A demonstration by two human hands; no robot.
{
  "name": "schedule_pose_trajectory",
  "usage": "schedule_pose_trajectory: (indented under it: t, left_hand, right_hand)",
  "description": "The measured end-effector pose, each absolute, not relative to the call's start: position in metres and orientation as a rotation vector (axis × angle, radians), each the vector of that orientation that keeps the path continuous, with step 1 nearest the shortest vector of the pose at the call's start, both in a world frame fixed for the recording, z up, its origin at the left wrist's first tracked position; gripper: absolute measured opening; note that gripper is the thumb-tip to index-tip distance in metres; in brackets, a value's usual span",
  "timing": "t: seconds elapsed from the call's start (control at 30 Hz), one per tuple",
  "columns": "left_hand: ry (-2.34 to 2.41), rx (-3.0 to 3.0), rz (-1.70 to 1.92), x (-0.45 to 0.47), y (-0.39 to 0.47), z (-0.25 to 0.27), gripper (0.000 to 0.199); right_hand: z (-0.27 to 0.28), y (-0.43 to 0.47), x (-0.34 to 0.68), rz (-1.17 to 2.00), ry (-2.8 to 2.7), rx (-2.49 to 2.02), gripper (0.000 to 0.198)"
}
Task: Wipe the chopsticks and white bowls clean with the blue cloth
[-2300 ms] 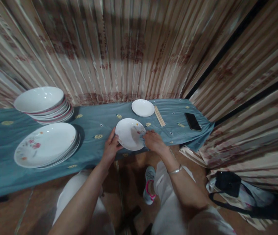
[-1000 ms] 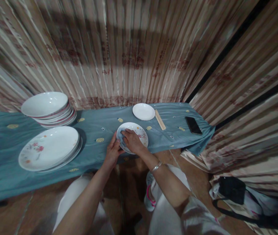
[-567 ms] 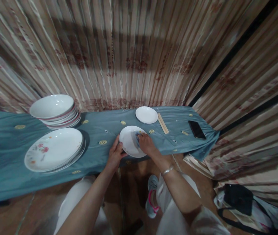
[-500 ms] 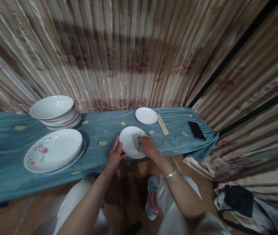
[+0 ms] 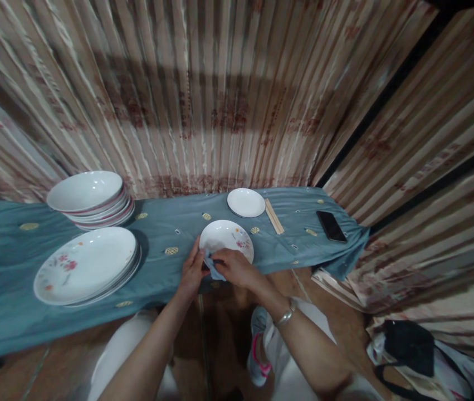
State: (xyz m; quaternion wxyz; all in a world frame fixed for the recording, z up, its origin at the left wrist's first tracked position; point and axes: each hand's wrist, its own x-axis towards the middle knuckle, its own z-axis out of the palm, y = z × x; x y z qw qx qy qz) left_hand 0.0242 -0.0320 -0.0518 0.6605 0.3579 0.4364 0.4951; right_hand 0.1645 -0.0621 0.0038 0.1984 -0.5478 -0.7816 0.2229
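Observation:
A white plate with a small floral print (image 5: 231, 234) is at the front edge of the cloth-covered table. My left hand (image 5: 194, 270) grips its left rim. Bunched in my right hand (image 5: 233, 265) is a light blue cloth (image 5: 216, 272), pressed against the plate's near left side, close to my left fingers. The right hand hides the plate's near edge and part of the cloth. Just behind stands a smaller-looking white plate (image 5: 245, 203), with a pair of wooden chopsticks (image 5: 274, 216) lying to its right.
Left on the blue-green tablecloth (image 5: 170, 223) are a stack of oval floral plates (image 5: 90, 264) and a stack of bowls (image 5: 88, 192). A black phone (image 5: 331, 226) lies near the right end. Curtains (image 5: 228, 111) hang behind. A black bag (image 5: 407, 348) lies at lower right.
My right hand has moved the cloth from the plate's right side to its near left side, uncovering the flowers on the right. My left hand still grips the rim. The view has shifted slightly.

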Motion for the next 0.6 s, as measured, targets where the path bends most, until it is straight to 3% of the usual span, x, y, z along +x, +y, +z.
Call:
schedule_pose_trajectory:
  t: [0.3, 0.6]
  left_hand:
    - [0.974, 0.722, 1.101, 0.027, -0.031, -0.048, 0.057]
    - [0.953, 0.783, 1.079, 0.025, -0.034, -0.047, 0.073]
  right_hand:
    - [-0.003, -0.047, 0.138, 0.501, -1.901, -1.479, 0.032]
    - [-0.005, -0.025, 0.141, 0.108, -2.011, -1.571, 0.040]
